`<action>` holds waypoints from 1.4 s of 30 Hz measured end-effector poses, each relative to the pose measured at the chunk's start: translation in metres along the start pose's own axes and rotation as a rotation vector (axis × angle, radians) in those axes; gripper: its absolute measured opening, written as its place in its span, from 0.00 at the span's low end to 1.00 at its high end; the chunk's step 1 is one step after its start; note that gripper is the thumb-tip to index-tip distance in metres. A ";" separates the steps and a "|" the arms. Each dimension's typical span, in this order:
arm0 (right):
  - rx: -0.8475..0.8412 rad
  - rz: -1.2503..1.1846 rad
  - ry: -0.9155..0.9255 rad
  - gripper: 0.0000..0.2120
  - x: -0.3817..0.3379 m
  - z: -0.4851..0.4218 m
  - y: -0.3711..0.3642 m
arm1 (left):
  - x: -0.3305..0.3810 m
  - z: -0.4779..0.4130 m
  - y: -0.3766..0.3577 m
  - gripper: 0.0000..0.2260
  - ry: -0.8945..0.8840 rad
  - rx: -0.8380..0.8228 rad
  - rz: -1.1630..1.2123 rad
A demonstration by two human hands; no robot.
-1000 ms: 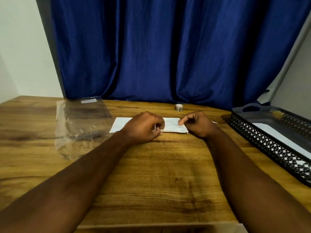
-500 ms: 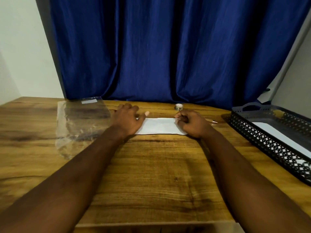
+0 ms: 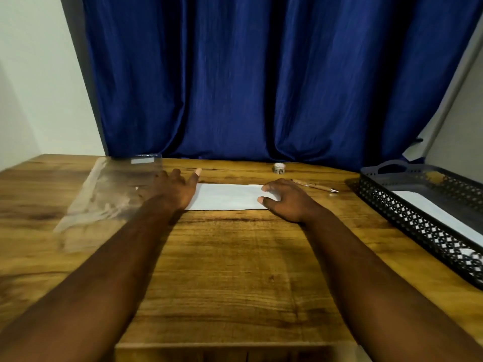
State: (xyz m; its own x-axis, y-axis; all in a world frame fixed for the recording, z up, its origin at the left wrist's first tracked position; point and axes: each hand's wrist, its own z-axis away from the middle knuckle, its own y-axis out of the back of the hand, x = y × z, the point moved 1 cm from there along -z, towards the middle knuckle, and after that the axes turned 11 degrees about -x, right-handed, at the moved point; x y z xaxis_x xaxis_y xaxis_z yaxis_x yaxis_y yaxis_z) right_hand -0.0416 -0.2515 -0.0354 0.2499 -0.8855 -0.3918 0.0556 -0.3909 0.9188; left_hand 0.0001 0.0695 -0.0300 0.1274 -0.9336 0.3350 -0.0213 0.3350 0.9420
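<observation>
A folded white sheet of paper point(image 3: 224, 196) lies flat on the wooden table point(image 3: 235, 270), toward the far side. My left hand point(image 3: 173, 189) lies on its left end with the fingers spread and straight, reaching over the edge toward a clear plastic sleeve point(image 3: 109, 194). On the paper's right end rests my right hand point(image 3: 286, 199), its fingertips pressing the sheet down with bent fingers. Neither hand grips anything.
A small roll of tape point(image 3: 279, 168) stands near the blue curtain point(image 3: 261, 74). A pen point(image 3: 315, 185) lies just right of my right hand. At the right edge sits a black mesh tray point(image 3: 418, 226) with white paper in it.
The paper's near flap has been folded away, leaving a narrower strip. My left hand has let go, opened and slid left along the sheet; my right hand has moved right to its end.
</observation>
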 end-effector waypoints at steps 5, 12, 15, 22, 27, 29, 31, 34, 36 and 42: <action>0.024 -0.016 0.008 0.23 -0.003 0.000 0.002 | 0.012 0.011 0.006 0.43 0.030 0.058 -0.153; 0.217 -0.210 0.051 0.09 0.005 -0.008 0.003 | 0.091 0.025 -0.006 0.33 -0.390 0.090 -0.218; 0.247 -0.272 0.056 0.04 0.006 -0.011 0.003 | 0.120 0.018 -0.019 0.29 -0.431 0.019 -0.143; 0.365 -0.391 0.029 0.06 0.016 -0.017 0.006 | 0.143 0.014 -0.052 0.27 -0.451 0.065 -0.165; 0.451 -0.261 -0.174 0.11 0.014 -0.032 0.020 | 0.137 0.013 -0.047 0.26 -0.445 0.093 -0.149; 0.420 -0.059 -0.228 0.16 0.011 -0.043 0.029 | 0.140 0.016 -0.047 0.25 -0.454 0.124 -0.140; 0.360 0.155 -0.296 0.20 0.008 -0.054 0.037 | 0.142 0.020 -0.047 0.25 -0.466 0.138 -0.132; 0.257 0.294 -0.421 0.20 0.004 -0.070 0.040 | 0.140 0.022 -0.046 0.25 -0.475 0.169 -0.121; 0.185 0.326 -0.486 0.18 0.005 -0.078 0.037 | 0.138 0.021 -0.045 0.24 -0.476 0.175 -0.104; 0.292 0.287 -0.439 0.11 0.006 -0.073 0.045 | 0.139 0.021 -0.044 0.23 -0.449 0.188 -0.070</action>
State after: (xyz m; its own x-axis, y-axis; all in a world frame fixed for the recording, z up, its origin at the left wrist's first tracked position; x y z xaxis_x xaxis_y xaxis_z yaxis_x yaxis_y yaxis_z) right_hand 0.0331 -0.2562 0.0070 -0.2101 -0.9627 -0.1705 -0.2383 -0.1187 0.9639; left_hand -0.0022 -0.0782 -0.0245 -0.3048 -0.9294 0.2083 -0.2122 0.2795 0.9364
